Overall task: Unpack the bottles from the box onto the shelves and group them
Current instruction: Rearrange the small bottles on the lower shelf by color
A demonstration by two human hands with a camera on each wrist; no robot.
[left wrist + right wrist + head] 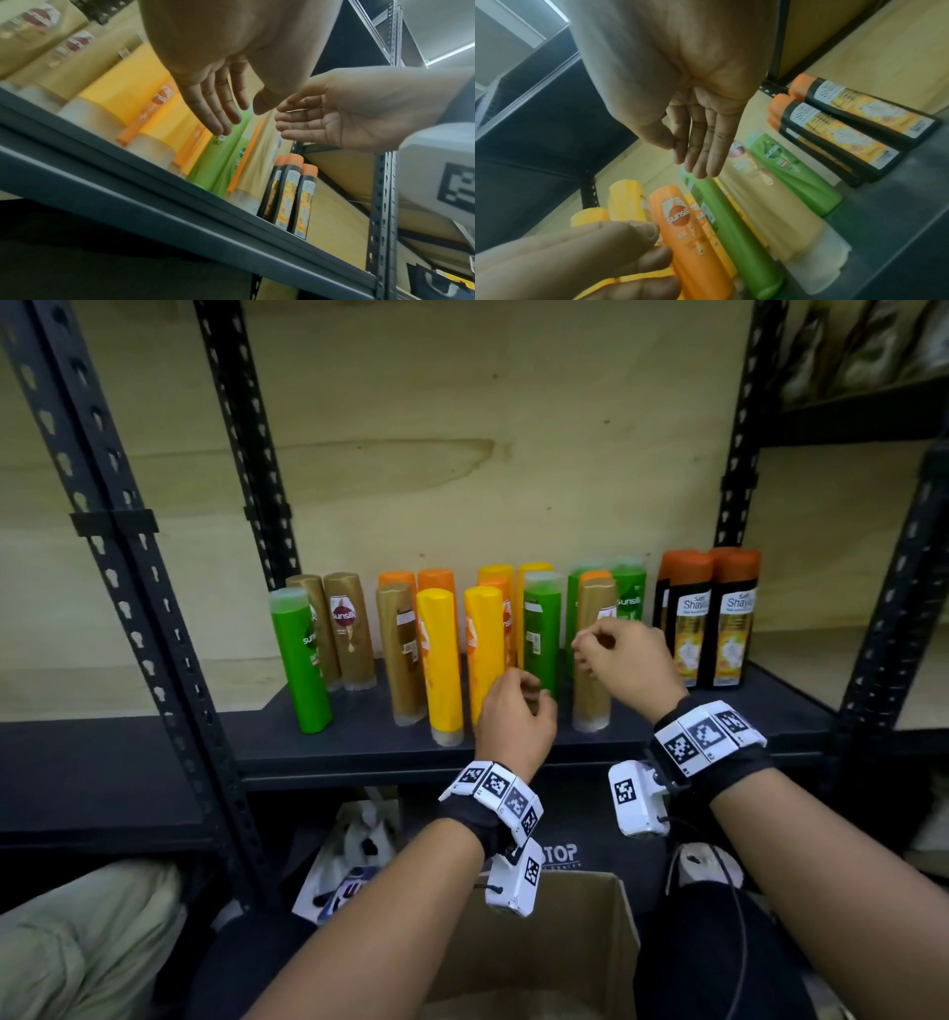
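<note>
Your left hand [516, 716] hovered over the front edge of the dark metal shelf [359, 742], its fingers [218, 105] straight, slightly spread and empty in the wrist view. Your right hand [629, 654] hung at about 2 o'clock from it, near but apart, fingers [703, 146] long, relaxed and close together, gripping nothing.

The bottles stood upright on the shelf, smooth glossy plastic tubes resting on frosted caps. From 9 o'clock toward 3 o'clock of the shelf: a green bottle [300, 660], two tan bottles [349, 629] just behind it, another tan one [403, 654], then two yellow bottles [439, 660] in front of orange bottles [436, 580]. Beyond your left hand, at its 12 o'clock, rose a second green bottle [540, 634]; a tan bottle [593, 670] stood under your right hand, partly hidden by it, with more green ones [630, 588] behind. At the 3 o'clock end stood flatter black bottles [729, 629] with rounded orange caps and yellow labels, packed side by side.

The cardboard box [565, 942] sat open below the shelf at 6 o'clock, matte brown, between your forearms. The shelf's uprights were black perforated steel, and a pale plywood panel [462, 428] with visible grain backed it.
</note>
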